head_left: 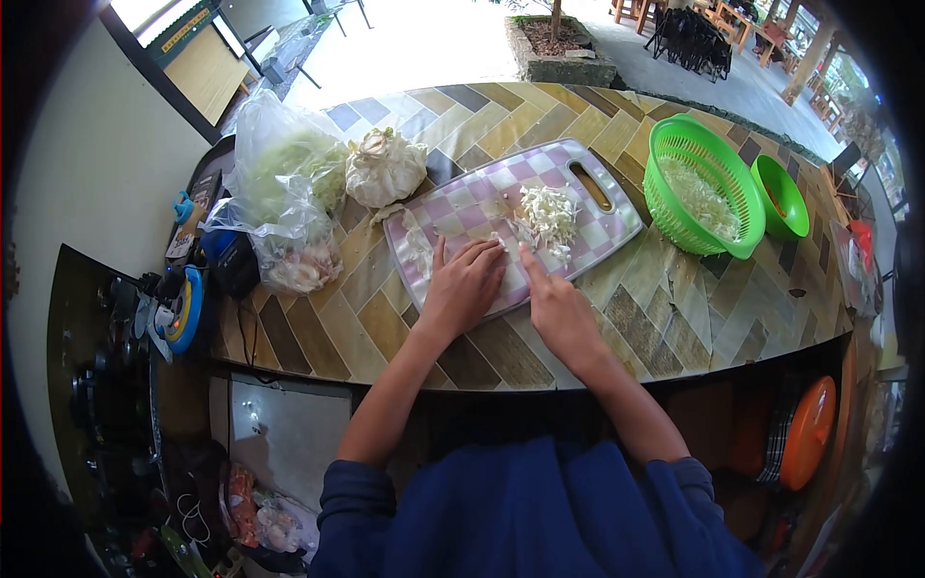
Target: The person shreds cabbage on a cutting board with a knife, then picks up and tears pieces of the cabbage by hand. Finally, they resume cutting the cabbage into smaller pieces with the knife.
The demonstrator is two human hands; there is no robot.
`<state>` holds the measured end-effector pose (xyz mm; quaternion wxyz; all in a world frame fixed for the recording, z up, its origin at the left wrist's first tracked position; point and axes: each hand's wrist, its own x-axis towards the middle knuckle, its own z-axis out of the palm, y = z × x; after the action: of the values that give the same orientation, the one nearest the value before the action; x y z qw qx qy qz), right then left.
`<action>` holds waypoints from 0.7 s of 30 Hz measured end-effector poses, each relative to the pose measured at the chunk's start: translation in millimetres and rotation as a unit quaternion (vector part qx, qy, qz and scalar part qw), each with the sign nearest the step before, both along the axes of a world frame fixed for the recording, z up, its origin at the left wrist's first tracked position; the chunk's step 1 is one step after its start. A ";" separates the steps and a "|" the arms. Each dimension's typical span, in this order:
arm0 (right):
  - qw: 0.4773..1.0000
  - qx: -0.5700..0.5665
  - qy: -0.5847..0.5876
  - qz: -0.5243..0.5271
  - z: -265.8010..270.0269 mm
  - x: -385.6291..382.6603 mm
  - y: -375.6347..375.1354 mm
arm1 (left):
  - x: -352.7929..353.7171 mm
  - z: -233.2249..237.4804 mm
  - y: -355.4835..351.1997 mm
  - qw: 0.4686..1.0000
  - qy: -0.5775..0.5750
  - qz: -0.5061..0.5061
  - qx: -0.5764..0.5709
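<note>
A person in a blue top stands at a tiled counter (578,116) with both hands resting on the near edge of a purple-checked board (462,207). The left hand (462,287) lies palm down on the board, fingers together and stretched almost flat, gripping nothing that can be seen. What lies under the palm cannot be told. The right hand (557,301) rests just beside it on the same edge, its fingers drawn together and pointing at a pile of chopped cabbage (549,217). Whether it holds anything cannot be told from here. The pile lies in the middle of the board, just beyond both sets of fingertips, with loose shreds scattered toward the board's left end. A cabbage head (385,166) sits just off the board's far left corner. Left of the board lie two clear plastic bags (284,169), one holding green leaves. To the board's right stands a green colander (732,183) with more shredded cabbage inside, touching a smaller green bowl (782,197) on its far side.
</note>
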<state>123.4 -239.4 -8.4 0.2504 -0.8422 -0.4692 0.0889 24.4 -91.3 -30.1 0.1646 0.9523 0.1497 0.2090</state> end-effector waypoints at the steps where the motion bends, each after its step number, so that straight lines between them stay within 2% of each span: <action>1: 0.999 0.020 0.035 0.009 3.0 3.8 0.5 | -0.1 -0.1 -0.2 1.000 -0.002 0.000 0.002; 3: 0.993 0.059 0.103 0.028 12.2 12.3 -1.9 | -0.1 0.9 0.2 1.000 0.003 -0.001 0.001; 6: 0.984 0.111 0.132 0.052 17.2 6.8 -13.0 | -0.2 5.1 -1.0 1.000 0.012 -0.002 0.001; 12: 0.993 0.052 0.087 0.059 12.4 -4.8 -27.3 | -0.1 2.0 -1.3 1.000 -0.005 -0.003 -0.003; 15: 0.998 -0.026 0.036 0.034 16.5 -15.7 -24.7 | -0.4 2.3 -0.7 1.000 -0.001 -0.004 -0.010; 21: 0.999 -0.040 0.007 0.021 4.0 -15.0 3.4 | -0.7 3.5 -0.7 1.000 0.008 -0.005 -0.013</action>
<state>108.4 -236.0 -4.4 0.2184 -0.8406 -0.4813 0.1189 23.7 -91.9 -26.6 0.1773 0.9523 0.1487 0.1988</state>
